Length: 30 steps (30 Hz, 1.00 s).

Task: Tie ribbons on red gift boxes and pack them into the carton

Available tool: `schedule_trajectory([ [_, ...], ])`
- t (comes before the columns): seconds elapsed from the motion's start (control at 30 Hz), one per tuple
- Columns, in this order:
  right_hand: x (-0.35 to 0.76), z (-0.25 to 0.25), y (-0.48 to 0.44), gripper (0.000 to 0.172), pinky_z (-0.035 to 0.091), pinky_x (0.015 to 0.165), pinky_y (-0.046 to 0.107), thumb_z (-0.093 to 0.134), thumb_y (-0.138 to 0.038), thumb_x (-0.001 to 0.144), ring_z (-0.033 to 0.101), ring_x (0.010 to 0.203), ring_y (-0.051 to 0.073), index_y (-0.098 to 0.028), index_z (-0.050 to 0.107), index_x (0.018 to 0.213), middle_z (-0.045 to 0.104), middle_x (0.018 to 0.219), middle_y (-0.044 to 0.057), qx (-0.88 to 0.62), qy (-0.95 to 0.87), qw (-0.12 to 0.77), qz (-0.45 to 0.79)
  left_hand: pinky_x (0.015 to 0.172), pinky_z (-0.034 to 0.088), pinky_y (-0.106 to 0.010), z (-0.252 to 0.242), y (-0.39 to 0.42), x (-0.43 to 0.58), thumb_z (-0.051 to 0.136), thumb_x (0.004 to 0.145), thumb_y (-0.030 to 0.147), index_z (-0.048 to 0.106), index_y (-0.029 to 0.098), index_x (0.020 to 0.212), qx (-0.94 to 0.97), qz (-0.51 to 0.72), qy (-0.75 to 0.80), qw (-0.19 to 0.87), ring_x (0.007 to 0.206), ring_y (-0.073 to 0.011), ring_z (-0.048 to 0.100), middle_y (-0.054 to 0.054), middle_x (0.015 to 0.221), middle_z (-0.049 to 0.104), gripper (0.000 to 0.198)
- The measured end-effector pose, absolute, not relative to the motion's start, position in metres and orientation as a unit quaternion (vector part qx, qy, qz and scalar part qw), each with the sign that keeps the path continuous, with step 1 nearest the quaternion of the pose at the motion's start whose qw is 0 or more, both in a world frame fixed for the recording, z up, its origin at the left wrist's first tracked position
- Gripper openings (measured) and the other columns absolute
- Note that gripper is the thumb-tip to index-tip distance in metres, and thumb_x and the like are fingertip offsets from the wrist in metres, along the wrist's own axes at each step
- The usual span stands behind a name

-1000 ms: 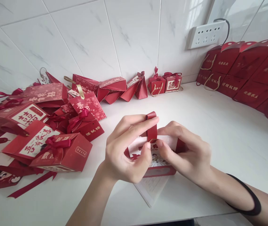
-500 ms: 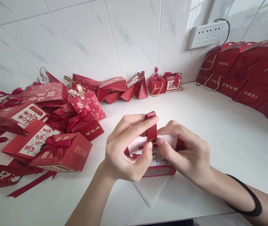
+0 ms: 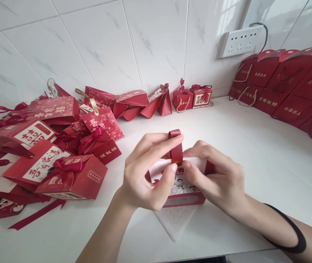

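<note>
In the middle of the table stands a red and white gift box (image 3: 186,200), with red characters and line-drawn figures on its front. A dark red strap (image 3: 176,149) loops up from its top edge. My left hand (image 3: 147,175) is closed around the strap, its fingers at the loop and its thumb by the strap's lower end. On the other side, my right hand (image 3: 220,173) pinches the box's top edge beside the strap, thumb in front. What exactly lies between the thumbs is too small to make out. A pale printed triangular piece (image 3: 175,221) lies partly under the box.
Many red gift boxes (image 3: 71,179) with ribbons are heaped on the left. Several folded boxes (image 3: 131,98) and two small boxes (image 3: 201,98) line the tiled wall. Stacked red boxes (image 3: 287,91) with cord handles stand at right, below a socket strip (image 3: 239,41).
My left thumb has shifted up slightly, and more of the drawn figures on the box front shows. Both hands keep their hold in the same place.
</note>
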State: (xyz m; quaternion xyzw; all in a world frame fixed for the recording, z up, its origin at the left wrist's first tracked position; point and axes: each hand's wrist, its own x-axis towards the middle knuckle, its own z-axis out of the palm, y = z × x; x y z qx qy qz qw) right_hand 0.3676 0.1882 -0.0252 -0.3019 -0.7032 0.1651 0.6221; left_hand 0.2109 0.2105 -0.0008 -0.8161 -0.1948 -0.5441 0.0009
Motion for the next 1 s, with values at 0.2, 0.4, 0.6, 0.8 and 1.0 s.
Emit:
schedule_trajectory([
  [0.2, 0.366, -0.024, 0.188, 0.008, 0.032, 0.043, 0.025, 0.055, -0.02, 0.089, 0.04, 0.05, 0.011, -0.021, 0.059, 0.081, 0.049, 0.063, -0.002, -0.307, -0.7, 0.623, 0.164, 0.064, 0.055, -0.028, -0.002, 0.211, 0.212, 0.053, 0.08, 0.012, 0.06, 0.019, 0.12, -0.814, -0.547, -0.185, -0.063, 0.08, -0.0163, 0.062, -0.007, 0.096, 0.061, 0.041],
  [0.4, 0.367, -0.021, 0.188, 0.009, 0.032, 0.043, 0.023, 0.056, -0.017, 0.086, 0.039, 0.049, 0.009, -0.02, 0.059, 0.078, 0.05, 0.062, -0.003, -0.314, -0.696, 0.618, 0.188, 0.058, 0.052, -0.025, -0.001, 0.21, 0.213, 0.054, 0.078, 0.009, 0.061, 0.019, 0.118, -0.809, -0.548, -0.185, -0.109, 0.069, -0.013, 0.057, -0.003, 0.08, 0.059, 0.042],
  [0.6, 0.368, -0.016, 0.186, 0.011, 0.032, 0.042, 0.021, 0.055, -0.015, 0.085, 0.04, 0.047, 0.008, -0.019, 0.058, 0.075, 0.051, 0.061, -0.004, -0.331, -0.695, 0.607, 0.196, 0.059, 0.053, -0.026, -0.001, 0.207, 0.213, 0.054, 0.079, 0.012, 0.062, 0.022, 0.117, -0.794, -0.55, -0.211, -0.15, 0.068, -0.0133, 0.059, -0.002, 0.08, 0.062, 0.041],
  [0.8, 0.368, -0.015, 0.185, 0.012, 0.03, 0.04, 0.02, 0.054, -0.011, 0.083, 0.04, 0.046, 0.007, -0.019, 0.057, 0.074, 0.049, 0.06, -0.004, -0.337, -0.695, 0.6, 0.208, 0.06, 0.053, -0.024, 0.002, 0.206, 0.212, 0.056, 0.076, 0.008, 0.066, 0.019, 0.111, -0.782, -0.546, -0.225, -0.197, 0.069, -0.0131, 0.062, -0.002, 0.08, 0.066, 0.038],
  [1.0, 0.368, -0.015, 0.186, 0.012, 0.03, 0.04, 0.02, 0.055, -0.011, 0.082, 0.042, 0.048, 0.007, -0.019, 0.058, 0.074, 0.052, 0.062, -0.004, -0.337, -0.692, 0.597, 0.227, 0.062, 0.051, -0.025, 0.001, 0.208, 0.21, 0.054, 0.078, 0.009, 0.064, 0.017, 0.115, -0.79, -0.536, -0.199, -0.221, 0.071, -0.0133, 0.059, -0.003, 0.081, 0.061, 0.04],
])
